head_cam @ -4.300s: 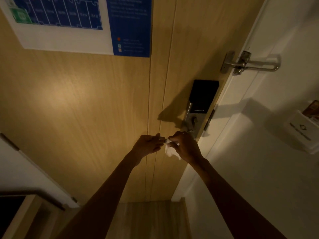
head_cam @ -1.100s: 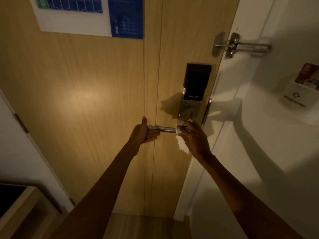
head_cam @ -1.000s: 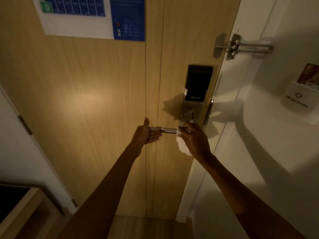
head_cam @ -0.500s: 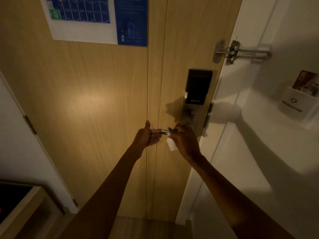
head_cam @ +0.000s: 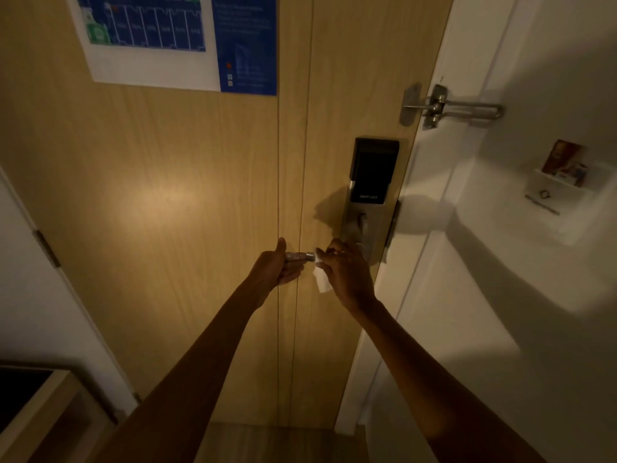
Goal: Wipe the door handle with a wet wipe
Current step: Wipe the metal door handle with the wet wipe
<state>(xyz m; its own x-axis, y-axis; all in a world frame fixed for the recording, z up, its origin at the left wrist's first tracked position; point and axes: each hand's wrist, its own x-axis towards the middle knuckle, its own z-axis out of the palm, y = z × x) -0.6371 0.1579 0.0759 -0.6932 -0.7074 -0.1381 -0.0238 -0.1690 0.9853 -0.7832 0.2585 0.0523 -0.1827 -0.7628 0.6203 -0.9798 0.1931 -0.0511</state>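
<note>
Two bare hands reach up to one lever door handle (head_cam: 304, 255) on a light wooden door (head_cam: 173, 202). The left hand (head_cam: 278, 266) cups the free end of the handle, thumb raised and fingers curled loosely beneath the metal; whether it truly grips or only steadies it cannot be told. The right hand (head_cam: 345, 270) is closed around the handle nearer the lock, pinching one white wet wipe (head_cam: 321, 278) against the bar, with a loose corner of the wipe hanging below the fingers. Only a short bright piece of the handle shows between the two hands.

Just above the right hand sits one smart lock (head_cam: 371, 182), its black panel over a metal plate. Higher and to the right, one metal swing-bar door guard (head_cam: 447, 106) bridges door and white frame. One blue and white floor-plan notice (head_cam: 173, 41) is fixed to the upper door. On the white wall at right hangs one card holder (head_cam: 551, 188) with a card standing in it.
</note>
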